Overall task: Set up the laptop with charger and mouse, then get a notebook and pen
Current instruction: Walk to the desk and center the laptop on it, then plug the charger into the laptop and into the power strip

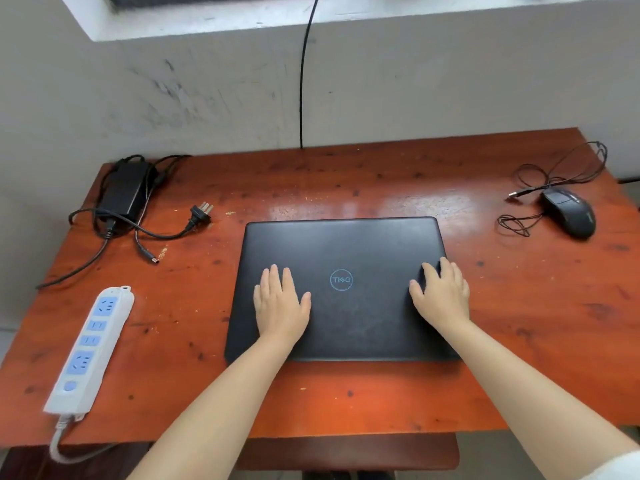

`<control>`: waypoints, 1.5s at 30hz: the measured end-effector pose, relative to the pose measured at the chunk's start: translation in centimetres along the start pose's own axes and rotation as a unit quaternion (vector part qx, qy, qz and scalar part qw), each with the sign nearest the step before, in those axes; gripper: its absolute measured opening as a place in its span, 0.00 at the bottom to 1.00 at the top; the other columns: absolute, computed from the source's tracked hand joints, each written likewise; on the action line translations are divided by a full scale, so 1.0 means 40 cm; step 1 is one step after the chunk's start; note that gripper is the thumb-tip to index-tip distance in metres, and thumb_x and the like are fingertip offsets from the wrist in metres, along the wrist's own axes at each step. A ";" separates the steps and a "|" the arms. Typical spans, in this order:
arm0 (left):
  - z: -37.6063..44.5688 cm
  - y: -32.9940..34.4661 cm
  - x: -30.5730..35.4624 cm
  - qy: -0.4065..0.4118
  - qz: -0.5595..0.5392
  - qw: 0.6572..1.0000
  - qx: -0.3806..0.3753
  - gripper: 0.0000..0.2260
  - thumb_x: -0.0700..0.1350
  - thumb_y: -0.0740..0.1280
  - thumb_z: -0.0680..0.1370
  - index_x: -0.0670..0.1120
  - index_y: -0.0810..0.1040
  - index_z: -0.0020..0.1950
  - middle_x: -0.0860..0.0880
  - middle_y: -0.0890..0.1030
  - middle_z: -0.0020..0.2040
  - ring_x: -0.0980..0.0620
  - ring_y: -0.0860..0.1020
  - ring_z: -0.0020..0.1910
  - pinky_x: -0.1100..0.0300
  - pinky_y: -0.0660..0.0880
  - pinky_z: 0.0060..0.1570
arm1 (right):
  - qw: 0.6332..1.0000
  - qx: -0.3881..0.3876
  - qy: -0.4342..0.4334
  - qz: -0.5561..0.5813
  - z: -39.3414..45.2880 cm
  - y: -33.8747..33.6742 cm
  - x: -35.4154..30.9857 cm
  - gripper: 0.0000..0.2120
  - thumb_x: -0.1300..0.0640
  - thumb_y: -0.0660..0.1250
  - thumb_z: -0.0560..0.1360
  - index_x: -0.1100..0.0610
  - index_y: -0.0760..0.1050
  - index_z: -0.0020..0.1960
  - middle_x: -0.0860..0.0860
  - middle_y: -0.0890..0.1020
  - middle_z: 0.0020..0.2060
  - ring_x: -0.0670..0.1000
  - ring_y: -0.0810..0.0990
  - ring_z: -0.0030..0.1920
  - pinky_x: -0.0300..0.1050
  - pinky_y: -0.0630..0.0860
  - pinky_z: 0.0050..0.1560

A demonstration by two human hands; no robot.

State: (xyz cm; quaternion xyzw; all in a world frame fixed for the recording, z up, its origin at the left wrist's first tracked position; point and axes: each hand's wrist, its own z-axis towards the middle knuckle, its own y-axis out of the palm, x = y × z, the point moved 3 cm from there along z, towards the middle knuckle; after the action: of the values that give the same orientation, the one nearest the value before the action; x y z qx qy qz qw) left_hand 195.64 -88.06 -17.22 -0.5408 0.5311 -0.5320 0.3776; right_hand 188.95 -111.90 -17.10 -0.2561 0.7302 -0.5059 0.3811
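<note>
Laptop (341,289), closed, lies mid-counter (346,181); left hand (281,303) and right hand (441,295) rest flat, fingers spread, holding nothing. Setup is barely begun (charger (123,192) far-left, mouse (569,213) far-right, both unplugged). Likely next: lift the lid.

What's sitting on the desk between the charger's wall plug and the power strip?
In the head view, only the charger's barrel tip and its cable lie between the wall plug and the power strip; the rest is bare desk.
</note>
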 end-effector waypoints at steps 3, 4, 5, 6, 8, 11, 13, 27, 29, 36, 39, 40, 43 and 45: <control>-0.024 0.008 0.045 0.080 0.043 0.996 -0.018 0.25 0.52 0.56 0.81 0.42 0.56 0.74 0.44 0.56 0.77 0.47 0.51 0.76 0.51 0.51 0.75 | 0.997 -0.005 -0.078 -0.028 -0.030 -0.020 0.009 0.19 0.56 0.62 0.76 0.61 0.70 0.65 0.60 0.66 0.70 0.58 0.59 0.72 0.53 0.58 0.70; -0.038 0.010 0.053 0.101 0.055 0.993 -0.023 0.25 0.52 0.56 0.80 0.42 0.57 0.74 0.45 0.57 0.77 0.48 0.52 0.76 0.52 0.51 0.74 | 0.994 0.002 -0.111 -0.022 -0.047 -0.023 0.002 0.17 0.59 0.63 0.75 0.64 0.73 0.62 0.61 0.69 0.68 0.59 0.63 0.71 0.54 0.61 0.68; -0.057 0.009 0.060 0.120 0.058 0.991 -0.023 0.24 0.51 0.57 0.80 0.42 0.60 0.73 0.44 0.59 0.76 0.48 0.54 0.76 0.51 0.53 0.74 | 0.990 0.010 -0.140 -0.007 -0.067 -0.023 -0.006 0.15 0.62 0.66 0.73 0.67 0.75 0.58 0.64 0.73 0.64 0.61 0.67 0.68 0.56 0.64 0.66; -0.082 0.004 0.067 0.142 0.057 0.988 -0.014 0.23 0.49 0.61 0.79 0.40 0.65 0.71 0.42 0.64 0.74 0.46 0.59 0.74 0.49 0.58 0.72 | 0.986 0.014 -0.166 0.011 -0.089 -0.019 -0.015 0.13 0.66 0.68 0.71 0.70 0.77 0.54 0.67 0.76 0.60 0.65 0.70 0.66 0.59 0.67 0.64; -0.138 -0.001 0.068 0.194 0.030 0.980 0.021 0.19 0.42 0.75 0.68 0.36 0.79 0.56 0.36 0.80 0.59 0.39 0.77 0.61 0.45 0.75 0.58 | 0.975 0.021 -0.216 0.040 -0.143 -0.003 -0.034 0.11 0.71 0.72 0.65 0.72 0.79 0.47 0.69 0.80 0.53 0.70 0.75 0.59 0.66 0.71 0.58; -0.230 0.012 0.037 0.245 0.009 0.968 0.059 0.16 0.37 0.81 0.56 0.37 0.84 0.41 0.39 0.86 0.43 0.42 0.85 0.43 0.49 0.81 0.42 | 0.958 0.035 -0.281 0.050 -0.227 0.038 -0.067 0.11 0.73 0.76 0.58 0.70 0.81 0.41 0.67 0.84 0.44 0.69 0.81 0.50 0.67 0.76 0.49; -0.283 0.018 0.000 0.239 -0.009 0.970 0.050 0.15 0.35 0.80 0.56 0.37 0.84 0.41 0.39 0.86 0.43 0.42 0.85 0.43 0.49 0.81 0.42 | 0.951 0.038 -0.301 0.056 -0.282 0.066 -0.086 0.11 0.73 0.76 0.57 0.69 0.81 0.38 0.66 0.84 0.42 0.68 0.82 0.47 0.67 0.77 0.47; -0.389 -0.112 -0.405 0.143 0.069 0.986 0.043 0.16 0.43 0.66 0.75 0.36 0.75 0.60 0.38 0.76 0.63 0.42 0.72 0.64 0.49 0.69 0.63 | 0.968 0.040 -0.241 0.063 -0.504 0.154 -0.379 0.13 0.66 0.63 0.71 0.69 0.77 0.53 0.65 0.78 0.57 0.62 0.74 0.61 0.54 0.68 0.60; -0.356 -0.130 -0.438 0.138 0.077 0.985 0.063 0.17 0.46 0.63 0.77 0.39 0.72 0.63 0.40 0.73 0.67 0.44 0.69 0.67 0.51 0.66 0.65 | 0.969 0.045 -0.236 0.050 -0.496 0.148 -0.429 0.13 0.64 0.62 0.72 0.68 0.76 0.54 0.63 0.78 0.58 0.61 0.73 0.61 0.53 0.68 0.59; -0.164 -0.193 -0.485 0.102 0.073 0.990 0.067 0.18 0.48 0.61 0.78 0.41 0.70 0.65 0.42 0.71 0.68 0.44 0.67 0.67 0.51 0.64 0.65 | 0.968 0.046 -0.246 0.023 -0.357 0.134 -0.593 0.14 0.62 0.60 0.74 0.66 0.75 0.57 0.60 0.78 0.58 0.60 0.72 0.60 0.51 0.67 0.58; -0.092 -0.215 -0.517 0.090 0.064 0.992 0.060 0.17 0.47 0.61 0.78 0.40 0.70 0.64 0.43 0.71 0.68 0.45 0.67 0.67 0.51 0.65 0.64 | 0.967 0.038 -0.249 0.023 -0.291 0.135 -0.660 0.13 0.62 0.60 0.74 0.66 0.75 0.57 0.61 0.79 0.56 0.61 0.73 0.59 0.52 0.68 0.58; -0.072 -0.221 -0.534 0.083 0.061 0.993 0.061 0.17 0.47 0.61 0.78 0.40 0.70 0.64 0.43 0.70 0.68 0.45 0.66 0.67 0.51 0.65 0.64 | 0.966 0.032 -0.254 0.017 -0.269 0.141 -0.686 0.14 0.62 0.60 0.74 0.65 0.75 0.57 0.61 0.79 0.56 0.61 0.73 0.59 0.52 0.69 0.58; -0.019 -0.232 -0.599 0.056 0.059 0.995 0.050 0.16 0.47 0.61 0.78 0.41 0.70 0.63 0.44 0.71 0.68 0.46 0.66 0.67 0.53 0.65 0.65 | 0.962 0.006 -0.273 -0.020 -0.203 0.170 -0.778 0.14 0.60 0.60 0.75 0.64 0.74 0.58 0.60 0.78 0.58 0.60 0.72 0.61 0.51 0.69 0.60; 0.019 -0.238 -0.644 0.045 0.057 0.996 0.045 0.16 0.47 0.61 0.78 0.41 0.71 0.63 0.44 0.71 0.68 0.46 0.66 0.68 0.52 0.64 0.65 | 0.958 -0.007 -0.282 -0.050 -0.153 0.191 -0.844 0.15 0.60 0.60 0.75 0.63 0.73 0.60 0.60 0.77 0.59 0.60 0.71 0.62 0.52 0.68 0.61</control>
State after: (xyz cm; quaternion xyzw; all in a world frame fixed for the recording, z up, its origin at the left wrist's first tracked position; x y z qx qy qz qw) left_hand 201.37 -61.61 -12.55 -0.4680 0.5529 -0.5567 0.4066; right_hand 203.56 -80.21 -12.97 -0.4275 0.5830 -0.4262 0.5439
